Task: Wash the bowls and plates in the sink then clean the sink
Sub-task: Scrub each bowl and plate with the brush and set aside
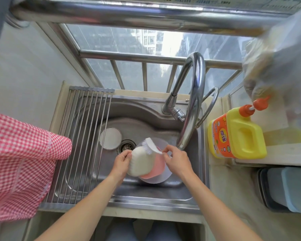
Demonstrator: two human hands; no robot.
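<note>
Fingers of my left hand curl round the rim of a cream bowl, tipping it on edge over the sink so its surface faces the brush. Far left, a red checked cloth hangs beside the roll-up drying rack, which lies across the sink's left side, I judge ready to take washed pieces. Just past the rack a small white dish sits on the basin floor beside the drain, not yet picked up.

Under the cream bowl lie a pink bowl and, beneath that, a clear plate, stacked in the basin where the tap can reach them. My right hand pinches the handle of the white brush between thumb and fingertips, bristles against the cream bowl's upper edge, which suits scrubbing while the other hand steadies it.

Above, the faucet arcs over the stack; whether water runs I cannot tell. On the table to the right stands a yellow detergent bottle, pump toward the sink, within easy reach. Washing seems early on: only one bowl is in hand.
</note>
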